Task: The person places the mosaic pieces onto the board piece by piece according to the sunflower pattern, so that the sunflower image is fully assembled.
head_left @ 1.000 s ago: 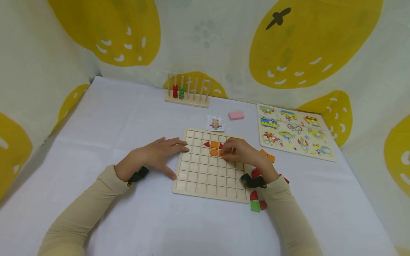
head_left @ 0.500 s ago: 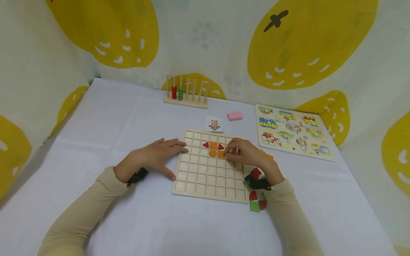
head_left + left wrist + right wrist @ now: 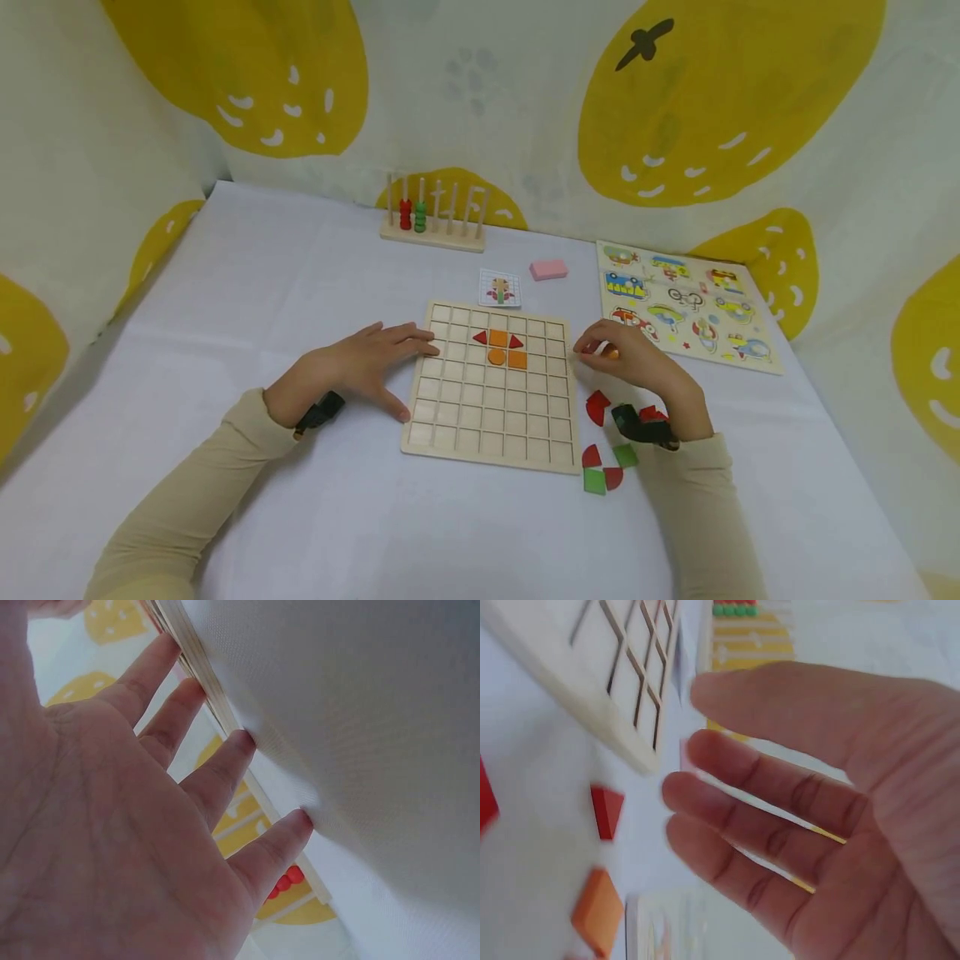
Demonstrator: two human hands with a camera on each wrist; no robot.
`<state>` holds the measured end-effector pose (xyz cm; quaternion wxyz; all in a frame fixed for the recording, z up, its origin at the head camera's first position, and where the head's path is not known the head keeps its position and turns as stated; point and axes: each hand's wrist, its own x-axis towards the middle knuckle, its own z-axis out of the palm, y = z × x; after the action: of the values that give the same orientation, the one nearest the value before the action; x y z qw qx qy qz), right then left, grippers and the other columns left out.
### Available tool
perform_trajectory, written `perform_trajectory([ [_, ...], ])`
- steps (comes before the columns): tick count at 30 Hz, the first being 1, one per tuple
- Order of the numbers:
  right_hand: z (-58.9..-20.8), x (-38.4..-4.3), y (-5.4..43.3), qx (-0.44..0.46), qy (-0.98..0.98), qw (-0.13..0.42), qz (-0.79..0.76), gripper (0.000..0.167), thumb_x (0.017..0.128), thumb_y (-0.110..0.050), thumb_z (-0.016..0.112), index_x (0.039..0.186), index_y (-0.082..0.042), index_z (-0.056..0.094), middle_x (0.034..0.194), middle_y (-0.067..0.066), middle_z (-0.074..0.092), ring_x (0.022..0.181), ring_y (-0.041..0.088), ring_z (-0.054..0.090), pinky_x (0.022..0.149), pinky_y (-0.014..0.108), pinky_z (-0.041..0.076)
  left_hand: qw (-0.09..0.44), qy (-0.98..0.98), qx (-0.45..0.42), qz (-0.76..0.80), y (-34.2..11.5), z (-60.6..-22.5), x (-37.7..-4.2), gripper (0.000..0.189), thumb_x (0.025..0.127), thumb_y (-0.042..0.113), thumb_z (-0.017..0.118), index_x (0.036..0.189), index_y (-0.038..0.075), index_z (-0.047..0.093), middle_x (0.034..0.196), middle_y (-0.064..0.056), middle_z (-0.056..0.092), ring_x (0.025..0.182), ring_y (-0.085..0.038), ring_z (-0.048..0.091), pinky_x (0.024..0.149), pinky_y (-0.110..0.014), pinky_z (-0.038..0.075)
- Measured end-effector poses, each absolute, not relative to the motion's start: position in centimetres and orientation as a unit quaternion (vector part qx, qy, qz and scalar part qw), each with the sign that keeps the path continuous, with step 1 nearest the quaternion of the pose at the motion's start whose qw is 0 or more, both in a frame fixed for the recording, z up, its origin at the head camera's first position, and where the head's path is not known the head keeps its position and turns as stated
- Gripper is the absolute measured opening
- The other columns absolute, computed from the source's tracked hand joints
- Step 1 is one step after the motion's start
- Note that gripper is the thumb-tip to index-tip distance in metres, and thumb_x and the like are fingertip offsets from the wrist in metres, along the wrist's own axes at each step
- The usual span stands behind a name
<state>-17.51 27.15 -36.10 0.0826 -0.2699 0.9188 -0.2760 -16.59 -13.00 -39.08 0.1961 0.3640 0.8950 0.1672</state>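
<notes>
My left hand (image 3: 367,364) lies with spread fingers at the left edge of a wooden grid board (image 3: 480,417); its fingertips (image 3: 238,741) touch that edge in the left wrist view. On the board's upper cells are two orange squares (image 3: 517,359), an orange circle (image 3: 497,357) and two red triangles (image 3: 480,337). Just past the board's right edge hovers my right hand (image 3: 630,354), fingers loosely bent and holding nothing. Below its fingers, the right wrist view has an orange piece (image 3: 598,911) and a red piece (image 3: 607,810) on the table.
Red pieces (image 3: 597,407) and green squares (image 3: 595,481) lie right of the board. Behind it are a pattern card (image 3: 499,288), a pink block (image 3: 548,269) and a peg counting stand (image 3: 432,239) with red and green beads. A vehicle picture puzzle (image 3: 690,312) is at the right.
My right hand has let go of the orange square, leaving it in its cell, and moved right, off the board, over the loose pieces. My left hand has stayed in place.
</notes>
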Motion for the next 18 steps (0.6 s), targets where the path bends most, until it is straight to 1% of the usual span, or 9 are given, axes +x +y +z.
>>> perform_trajectory([
  [4, -36.2, -17.7, 28.5, -0.268, 0.919, 0.078, -0.28, 0.013, 0.086, 0.002, 0.07, 0.099, 0.002, 0.069, 0.095, 0.011, 0.065, 0.088, 0.026, 0.059, 0.079, 0.045, 0.055, 0.193, 0.896, 0.364, 0.166, -13.0, -39.1, -16.5, 0.096, 0.07, 0.059, 0.08, 0.148, 0.019, 0.04, 0.157, -0.004, 0.028, 0.148, -0.032, 0.017, 0.114, -0.065, 0.014],
  [9, -36.3, -17.8, 29.9, -0.243, 0.927, 0.084, -0.271, 0.012, 0.086, 0.001, 0.07, 0.098, 0.004, 0.069, 0.096, 0.014, 0.066, 0.087, 0.029, 0.059, 0.079, 0.048, 0.054, 0.19, 0.895, 0.366, 0.171, -13.0, -39.0, -16.5, 0.095, 0.07, 0.059, 0.08, 0.147, 0.018, 0.041, 0.157, -0.004, 0.029, 0.148, -0.032, 0.018, 0.114, -0.065, 0.014],
  [14, -36.6, -17.7, 30.6, -0.199, 0.938, 0.116, -0.258, 0.018, 0.084, 0.001, 0.072, 0.102, 0.003, 0.069, 0.103, 0.018, 0.065, 0.095, 0.034, 0.056, 0.083, 0.049, 0.051, 0.187, 0.892, 0.371, 0.178, -13.0, -39.1, -16.4, 0.095, 0.07, 0.057, 0.08, 0.147, 0.017, 0.041, 0.157, -0.005, 0.029, 0.147, -0.031, 0.019, 0.113, -0.066, 0.014],
  [18, -36.7, -17.6, 31.0, -0.176, 0.943, 0.141, -0.246, 0.024, 0.083, 0.002, 0.072, 0.107, 0.002, 0.069, 0.11, 0.019, 0.063, 0.099, 0.035, 0.053, 0.087, 0.05, 0.048, 0.185, 0.891, 0.375, 0.178, -13.1, -39.1, -16.5, 0.096, 0.07, 0.058, 0.08, 0.148, 0.018, 0.04, 0.157, -0.005, 0.029, 0.147, -0.031, 0.019, 0.113, -0.066, 0.014],
])
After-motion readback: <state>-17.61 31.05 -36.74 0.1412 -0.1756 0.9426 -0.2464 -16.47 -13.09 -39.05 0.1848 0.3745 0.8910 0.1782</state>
